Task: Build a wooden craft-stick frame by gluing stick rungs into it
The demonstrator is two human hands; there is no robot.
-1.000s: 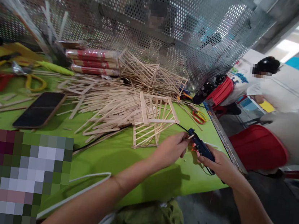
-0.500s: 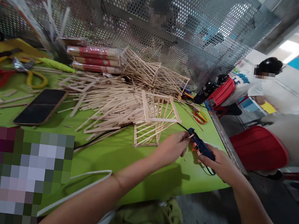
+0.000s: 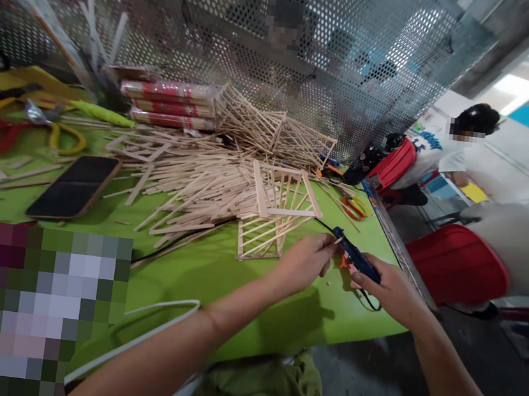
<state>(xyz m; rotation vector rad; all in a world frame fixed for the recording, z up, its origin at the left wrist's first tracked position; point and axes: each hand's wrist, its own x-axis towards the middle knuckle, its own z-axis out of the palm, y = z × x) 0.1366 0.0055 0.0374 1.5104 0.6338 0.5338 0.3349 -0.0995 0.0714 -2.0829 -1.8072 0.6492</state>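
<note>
My right hand (image 3: 393,289) is closed round a dark blue hot glue gun (image 3: 358,257) with an orange-pink trigger, held above the front right of the green table. Close to the gun's far end, my left hand (image 3: 302,262) pinches a small pale stick (image 3: 338,240); its fingers cover most of it. Whether the stick touches the gun I cannot tell. Just left of the hands stands an open frame of wooden sticks (image 3: 284,212), with flat sticks along its edges and thin sticks between them.
A heap of loose wooden sticks (image 3: 198,190) covers the table's middle, with a longer stick lattice (image 3: 277,132) behind. Around lie a phone (image 3: 74,187), yellow-handled pliers (image 3: 66,140), red-and-yellow-handled scissors (image 3: 354,208) and wrapped stick bundles (image 3: 172,106). A perforated metal screen (image 3: 208,30) rises behind. Another person sits right.
Both hands keep almost the same place and grip on the glue gun and the pale stick. The view has shifted very slightly.
</note>
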